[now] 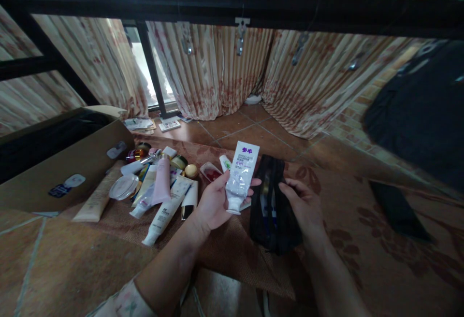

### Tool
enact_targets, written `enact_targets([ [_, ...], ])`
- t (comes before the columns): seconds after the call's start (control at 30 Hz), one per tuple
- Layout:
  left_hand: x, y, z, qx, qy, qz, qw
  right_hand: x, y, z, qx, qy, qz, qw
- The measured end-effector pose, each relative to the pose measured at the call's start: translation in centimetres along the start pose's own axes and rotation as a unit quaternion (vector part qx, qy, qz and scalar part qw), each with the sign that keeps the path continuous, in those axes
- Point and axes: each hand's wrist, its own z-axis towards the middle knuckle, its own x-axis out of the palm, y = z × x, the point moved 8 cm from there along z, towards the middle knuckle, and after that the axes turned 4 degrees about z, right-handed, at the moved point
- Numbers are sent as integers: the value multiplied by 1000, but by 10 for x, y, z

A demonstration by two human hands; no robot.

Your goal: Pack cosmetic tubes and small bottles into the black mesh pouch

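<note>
In my left hand [213,201] rests a white squeeze tube [242,167] with purple lettering, cap end toward me, the fingers wrapped beneath it. Just right of it lies a black mesh pouch [259,230], its top gaping, with blue and white items showing inside. My right hand [302,203] pinches the pouch's right edge between thumb and fingers. Behind my left hand are a small white-and-green tube [225,162] and a clear box with something red [211,172]. To the left is a pile of cosmetics, among them a pink tube [163,179] and a white tube [168,210].
A cardboard box [79,162] with black plastic inside stands at the left. On the brown patterned cloth [348,215] lies a dark flat phone-like object [400,210] at the right. A black rail [232,7] with hanging clips crosses above; a dark bag-like shape [420,114] is at the right.
</note>
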Motion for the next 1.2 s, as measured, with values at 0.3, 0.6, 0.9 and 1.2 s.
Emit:
enact_targets([
  [0.3,1,1,-2,1,16,-4,1000,0,3,0,-15,-3,-22,1000],
  [0.6,4,-1,-3,5,17,-5,1000,1,-1,1,1,5,10,1000],
  [0.9,14,-6,-5,31,52,-14,998,1,-3,2,0,5,1,1000],
  [1.2,18,-9,-6,46,59,-23,997,1,-1,1,3,6,10,1000],
])
